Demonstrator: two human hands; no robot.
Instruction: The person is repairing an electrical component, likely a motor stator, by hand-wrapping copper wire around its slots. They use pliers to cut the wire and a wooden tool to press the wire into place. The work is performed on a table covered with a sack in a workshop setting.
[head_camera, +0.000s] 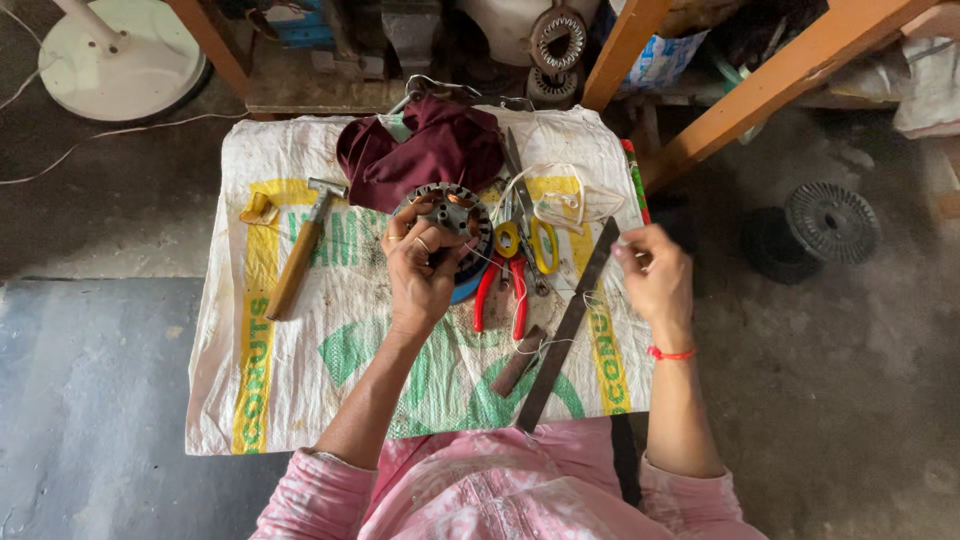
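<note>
Head view: nearest, the left hand (420, 265) grips a round motor stator (452, 218) while the right hand (655, 272) pinches a thin thread (545, 340) (winding looks partly laced, unfinished). Between the hands lie red pliers (500, 295) and yellow scissors (528, 243) on the sack-covered surface (300, 390). Farther off, a maroon cloth (425, 150); no containers visible.

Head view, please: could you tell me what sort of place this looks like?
Probably a small motor-repair workshop: a round metal motor stator in the left hand, a wooden-handled hammer and red-handled pliers on a printed woven sack.
</note>
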